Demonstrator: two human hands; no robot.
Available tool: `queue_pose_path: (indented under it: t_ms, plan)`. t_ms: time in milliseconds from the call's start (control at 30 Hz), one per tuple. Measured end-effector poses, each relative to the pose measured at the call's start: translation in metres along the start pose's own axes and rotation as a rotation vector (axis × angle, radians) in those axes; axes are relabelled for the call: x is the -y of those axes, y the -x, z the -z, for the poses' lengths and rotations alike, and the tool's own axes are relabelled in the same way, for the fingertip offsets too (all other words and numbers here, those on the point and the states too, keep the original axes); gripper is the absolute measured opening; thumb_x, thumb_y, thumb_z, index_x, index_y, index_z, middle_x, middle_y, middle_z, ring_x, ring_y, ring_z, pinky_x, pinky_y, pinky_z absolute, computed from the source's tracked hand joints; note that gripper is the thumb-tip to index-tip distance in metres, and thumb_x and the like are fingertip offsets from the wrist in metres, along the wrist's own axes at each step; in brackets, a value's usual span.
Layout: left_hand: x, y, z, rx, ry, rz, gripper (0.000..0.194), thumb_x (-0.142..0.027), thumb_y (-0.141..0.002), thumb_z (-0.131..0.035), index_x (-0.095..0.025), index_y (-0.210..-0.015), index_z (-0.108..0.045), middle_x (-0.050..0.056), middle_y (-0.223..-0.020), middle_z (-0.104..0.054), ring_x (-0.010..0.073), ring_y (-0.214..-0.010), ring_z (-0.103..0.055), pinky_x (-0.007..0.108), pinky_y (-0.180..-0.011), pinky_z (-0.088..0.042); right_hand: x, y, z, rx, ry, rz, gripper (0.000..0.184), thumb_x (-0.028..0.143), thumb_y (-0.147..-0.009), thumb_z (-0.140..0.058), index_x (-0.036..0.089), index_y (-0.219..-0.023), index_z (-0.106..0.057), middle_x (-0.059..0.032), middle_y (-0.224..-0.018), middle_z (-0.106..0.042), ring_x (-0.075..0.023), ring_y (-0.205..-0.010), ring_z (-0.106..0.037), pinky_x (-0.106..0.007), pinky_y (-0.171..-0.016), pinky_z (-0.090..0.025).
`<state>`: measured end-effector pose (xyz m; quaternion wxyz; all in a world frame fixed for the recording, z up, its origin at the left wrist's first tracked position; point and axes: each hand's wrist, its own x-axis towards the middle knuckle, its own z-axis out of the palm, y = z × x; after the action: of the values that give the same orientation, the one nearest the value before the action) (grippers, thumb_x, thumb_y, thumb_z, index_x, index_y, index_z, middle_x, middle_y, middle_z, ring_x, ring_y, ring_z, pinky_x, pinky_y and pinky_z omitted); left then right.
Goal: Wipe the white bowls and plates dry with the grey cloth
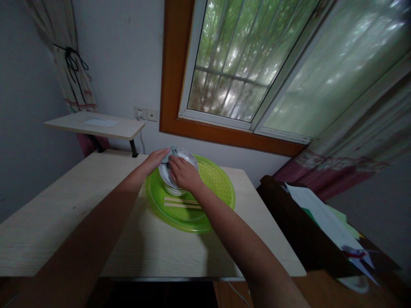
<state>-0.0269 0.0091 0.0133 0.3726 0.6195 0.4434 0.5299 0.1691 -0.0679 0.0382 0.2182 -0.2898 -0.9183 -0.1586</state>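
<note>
A white bowl [189, 157] is tilted toward me above the green plastic tray [154, 197]. My left hand [157, 159] is closed on the bowl's upper left rim, by a grey-green cloth [174, 149]. Inside the bowl, my right hand [185, 173] has its fingers pressed together on the cloth. Part of the cloth is hidden by the fingers. Under the tilted bowl, more white crockery [175, 191] rests on the tray. A pair of light chopsticks [180, 202] lies on the tray's near side, partly behind my right forearm.
The tray stands on a pale wooden table [128, 239] against the wall. At the back left is a small raised shelf [123, 130] with a sheet of paper. A dark cabinet [289, 222] with papers and scissors stands to the right. Behind is a window [237, 77].
</note>
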Motion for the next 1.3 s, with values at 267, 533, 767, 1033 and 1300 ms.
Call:
queue_pose_path:
  t_ms: [267,533,767,1033,1300]
  plan:
    - [-0.009,0.011,0.003,-0.033,-0.058,0.131,0.082,-0.084,-0.078,-0.042,-0.011,-0.097,-0.074,0.015,-0.102,-0.076,0.0316,-0.105,-0.067,0.041,-0.099,-0.05,0.0,0.002,-0.003,0.038,-0.031,0.004,0.05,0.036,-0.103,-0.043,0.015,-0.149,-0.045,-0.0119,-0.159,-0.039,-0.0302,-0.139,-0.041,-0.047,-0.113,-0.038]
    - [-0.011,0.014,-0.001,0.09,0.149,0.015,0.079,-0.075,-0.076,-0.06,-0.012,-0.123,-0.069,0.016,-0.128,-0.068,0.0307,-0.12,-0.063,0.043,-0.107,-0.046,-0.008,0.007,-0.007,0.024,0.033,-0.137,0.056,0.044,-0.102,-0.042,0.022,-0.154,-0.036,-0.008,-0.163,-0.031,-0.0324,-0.147,-0.031,-0.056,-0.12,-0.021]
    - [-0.014,0.015,-0.001,0.122,0.203,-0.009,0.076,-0.066,-0.074,-0.07,-0.012,-0.127,-0.067,0.017,-0.13,-0.067,0.0299,-0.121,-0.062,0.044,-0.108,-0.044,-0.011,0.008,-0.003,-0.02,0.057,-0.308,0.053,0.042,-0.101,-0.046,0.011,-0.144,-0.049,-0.0179,-0.156,-0.041,-0.0377,-0.138,-0.039,-0.056,-0.111,-0.036]
    - [-0.014,0.02,-0.002,0.1,0.162,0.01,0.075,-0.067,-0.078,-0.065,-0.014,-0.131,-0.065,0.016,-0.129,-0.068,0.0305,-0.119,-0.063,0.042,-0.103,-0.048,-0.009,0.012,0.018,0.048,0.103,-0.489,0.05,0.039,-0.104,-0.034,0.01,-0.101,-0.075,-0.0217,-0.106,-0.069,-0.0318,-0.108,-0.059,-0.044,-0.087,-0.052]
    - [-0.018,0.02,-0.004,0.081,0.19,0.031,0.084,-0.076,-0.077,-0.058,-0.012,-0.131,-0.064,0.017,-0.128,-0.068,0.0317,-0.119,-0.063,0.041,-0.101,-0.049,-0.014,0.02,0.024,0.241,0.013,-0.395,0.053,0.039,-0.106,-0.031,0.014,-0.094,-0.077,-0.0137,-0.095,-0.072,-0.0212,-0.08,-0.069,-0.033,-0.077,-0.051]
